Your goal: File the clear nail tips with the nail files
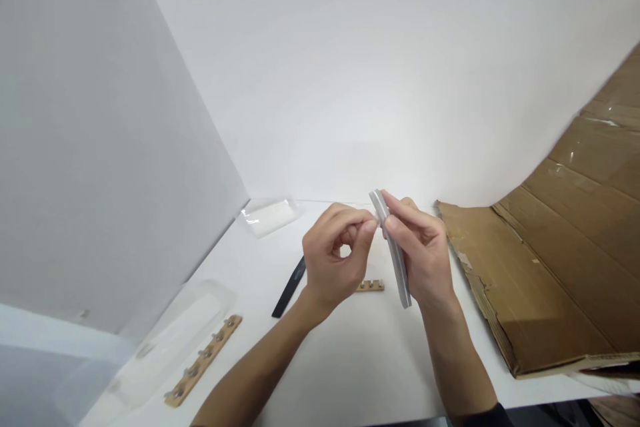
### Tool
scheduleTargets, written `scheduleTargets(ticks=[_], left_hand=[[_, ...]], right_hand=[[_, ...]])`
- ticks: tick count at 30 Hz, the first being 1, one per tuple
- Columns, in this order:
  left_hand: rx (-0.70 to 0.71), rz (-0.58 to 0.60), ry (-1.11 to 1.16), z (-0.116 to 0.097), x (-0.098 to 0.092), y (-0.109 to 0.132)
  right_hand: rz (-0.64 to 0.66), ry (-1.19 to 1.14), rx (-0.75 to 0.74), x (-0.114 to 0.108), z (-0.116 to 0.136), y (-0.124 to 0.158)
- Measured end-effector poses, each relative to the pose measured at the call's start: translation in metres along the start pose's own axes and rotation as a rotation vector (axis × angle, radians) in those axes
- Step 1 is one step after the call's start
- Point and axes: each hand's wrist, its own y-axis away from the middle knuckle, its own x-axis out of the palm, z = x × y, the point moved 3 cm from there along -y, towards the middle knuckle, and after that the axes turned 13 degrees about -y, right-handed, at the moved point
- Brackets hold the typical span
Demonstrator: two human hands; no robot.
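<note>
A white bench (pixel 350 373) is running across the lower frame, and folded brown cardboard (pixel 550 280) is filling its right side. From the lower edge the two bare hands are reaching into the middle, the left hand (pixel 333 260) lying left of the right hand (pixel 431 260). Between them a long grey strip (pixel 399 270) is standing just right of the frame's centre, its long axis running steeply from upper left to lower right. The right hand is the nearer one: its thumb and fingers are gripping the strip's upper half from the right, while the lower end is jutting free below them. The left fingers are closing tip to tip in a narrow pinch beside the strip's left edge, near its upper end, pointing across its length; whether they are touching it or holding something small, I cannot tell. A wooden bar with metal pegs (pixel 205 360) is lying at lower left, a black strip (pixel 289 288) is slanting out from behind the left hand, and a smaller-looking pegged bar (pixel 371 286) is showing below the gap between the hands.
</note>
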Motion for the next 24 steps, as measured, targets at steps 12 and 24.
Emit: scheduleTargets(ticks=[12, 24], left_hand=[[-0.299, 0.156, 0.272, 0.005, 0.001, -0.002], [-0.682, 0.386, 0.703, 0.021, 0.01, 0.005]], right_hand=[[0.027, 0.081, -0.201, -0.001, 0.001, 0.002], [0.087, 0.112, -0.33, 0.007, 0.008, 0.005]])
